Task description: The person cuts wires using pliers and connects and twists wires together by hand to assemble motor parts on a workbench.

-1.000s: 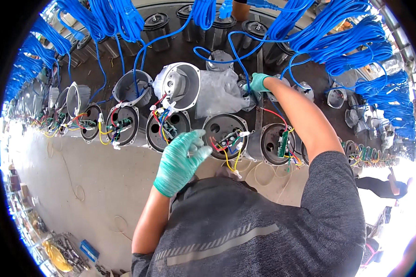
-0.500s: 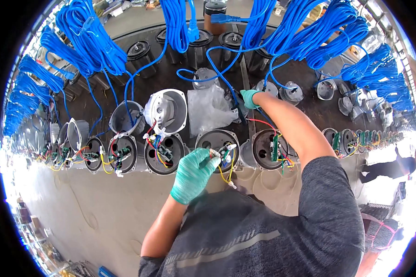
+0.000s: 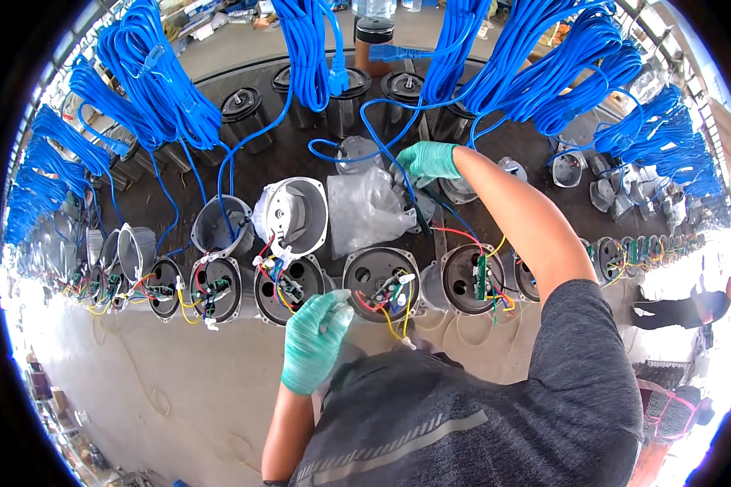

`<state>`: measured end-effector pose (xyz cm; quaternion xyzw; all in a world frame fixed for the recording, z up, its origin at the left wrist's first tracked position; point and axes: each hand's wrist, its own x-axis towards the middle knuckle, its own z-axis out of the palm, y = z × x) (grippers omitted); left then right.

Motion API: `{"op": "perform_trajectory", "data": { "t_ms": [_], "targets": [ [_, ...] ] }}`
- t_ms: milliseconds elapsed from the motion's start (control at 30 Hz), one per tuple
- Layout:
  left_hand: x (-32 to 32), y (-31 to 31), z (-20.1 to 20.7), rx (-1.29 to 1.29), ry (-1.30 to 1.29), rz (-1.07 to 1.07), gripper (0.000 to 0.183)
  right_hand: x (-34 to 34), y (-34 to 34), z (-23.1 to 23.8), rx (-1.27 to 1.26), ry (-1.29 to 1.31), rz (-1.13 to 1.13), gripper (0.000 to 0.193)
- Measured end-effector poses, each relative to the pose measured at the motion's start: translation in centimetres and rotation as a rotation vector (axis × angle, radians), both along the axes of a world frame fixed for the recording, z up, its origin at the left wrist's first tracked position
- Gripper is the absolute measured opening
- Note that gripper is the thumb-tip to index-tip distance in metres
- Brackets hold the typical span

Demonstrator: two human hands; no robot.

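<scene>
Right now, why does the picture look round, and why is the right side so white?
Head view: the fisheye lens bends the row of open motor housings into a curve and leaves black corners; strong daylight washes out the right edge, while the gloved left hand and blue cables stay sharp.

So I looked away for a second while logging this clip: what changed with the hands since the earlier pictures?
Little changed. The right hand reaches out over the far row as before, at the blue cable beside the clear plastic bag. The left hand remains at the near edge of the open motor housing with coloured wires. What either hand grips is unclear. The housings stayed in place.
</scene>
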<state>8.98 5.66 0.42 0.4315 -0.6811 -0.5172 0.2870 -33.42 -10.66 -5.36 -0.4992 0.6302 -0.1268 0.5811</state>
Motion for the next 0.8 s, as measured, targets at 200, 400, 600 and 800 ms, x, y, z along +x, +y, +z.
{"op": "perform_trajectory", "data": {
  "t_ms": [200, 400, 600, 800],
  "targets": [
    [-0.3, -0.7, 0.0, 0.006, 0.022, -0.014, 0.022, 1.4, 5.2, 3.6, -0.184, 0.283, 0.447, 0.035],
    [-0.1, -1.6, -0.5, 0.064, 0.095, -0.031, 0.024, 1.3, 6.7, 4.8, -0.251, 0.52, 0.246, 0.04],
    [-5.6, -8.6, 5.0, -0.652, -0.203, -0.282, 0.026, -1.0, 9.3, 6.6, -0.007, 0.219, -0.455, 0.035],
    [-18.0, -22.8, 5.3, -0.638, -1.028, -0.692, 0.048, 0.4, 8.9, 5.5, -0.211, 0.023, -0.499, 0.03]
  ]
}}
